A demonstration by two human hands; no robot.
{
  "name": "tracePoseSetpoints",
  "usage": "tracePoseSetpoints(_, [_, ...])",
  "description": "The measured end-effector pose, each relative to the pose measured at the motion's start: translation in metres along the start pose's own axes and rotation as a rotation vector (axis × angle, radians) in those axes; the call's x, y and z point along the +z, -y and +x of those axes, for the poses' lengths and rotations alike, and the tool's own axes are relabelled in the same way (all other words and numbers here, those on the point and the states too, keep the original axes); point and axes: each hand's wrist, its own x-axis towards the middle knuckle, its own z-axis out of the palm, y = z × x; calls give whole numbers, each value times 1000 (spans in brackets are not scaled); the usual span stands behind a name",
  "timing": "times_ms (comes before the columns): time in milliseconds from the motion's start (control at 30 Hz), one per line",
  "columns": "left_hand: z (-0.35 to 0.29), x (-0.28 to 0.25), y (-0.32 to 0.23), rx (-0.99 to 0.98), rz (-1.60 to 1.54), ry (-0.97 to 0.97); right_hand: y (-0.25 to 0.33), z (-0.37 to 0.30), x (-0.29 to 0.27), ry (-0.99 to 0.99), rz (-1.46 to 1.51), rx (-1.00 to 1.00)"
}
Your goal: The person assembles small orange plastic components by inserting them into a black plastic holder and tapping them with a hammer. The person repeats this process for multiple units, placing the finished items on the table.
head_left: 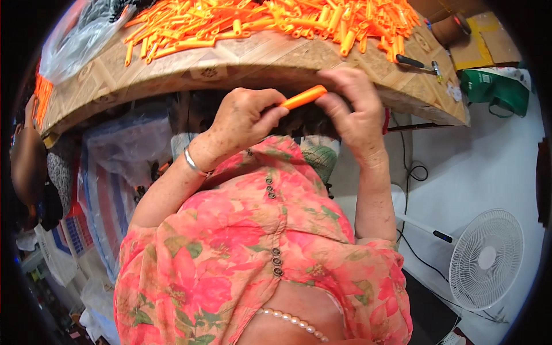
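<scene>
A slim orange plastic piece (305,98), shaped like a short handle or tube, is held in front of the table's edge. My left hand (244,118) pinches its left end between thumb and fingers, so that end is hidden. At its right end is my right hand (356,109), the fingers apart and slightly blurred. The right thumb lies close to the piece; whether it touches cannot be made out. On the table beyond my hands lies a large heap of similar orange pieces (276,23).
The wood-patterned table (190,72) curves across the far side. A black-handled tool (413,62) lies near its right end. Further right are a spool (451,30), a cardboard box (495,40) and a green bag (495,92). A white fan (486,259) stands lower right; clear plastic bags (80,43) lie left.
</scene>
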Motion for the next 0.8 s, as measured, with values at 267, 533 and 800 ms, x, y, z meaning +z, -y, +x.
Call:
tracePoseSetpoints(267, [6,-12,-6,-464,-906,-70,-143,32,-97,-159,-854,554])
tracePoseSetpoints(533, [4,-8,-4,-368,-930,-61,-137,27,-102,-223,-771,422])
tracePoseSetpoints(800, [4,-7,-23,-519,-1218,345,-2,-3,14,41,625,174])
